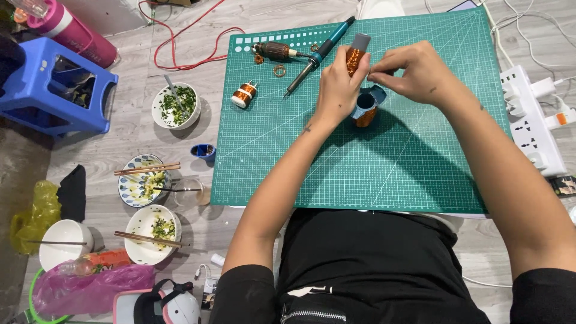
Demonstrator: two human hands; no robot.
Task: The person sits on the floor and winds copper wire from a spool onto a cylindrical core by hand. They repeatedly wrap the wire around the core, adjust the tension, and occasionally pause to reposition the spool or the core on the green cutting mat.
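My left hand [341,84] grips a small rod wound with copper wire [355,58], grey at its top end, held upright over the green cutting mat [360,162]. My right hand [414,72] pinches at the coil's right side with thumb and fingertips. Just below both hands stands a blue spool of copper wire [365,108]. A blue-handled soldering iron [318,54] lies to the left of my hands, next to a motor armature [273,50]. A white bobbin of copper wire [244,94] lies further left on the mat.
A white power strip [531,120] with plugs lies right of the mat. On the floor to the left sit several bowls with food and chopsticks [147,180], a blue plastic stool [54,84], a pink bottle [72,30] and a red cable [180,42].
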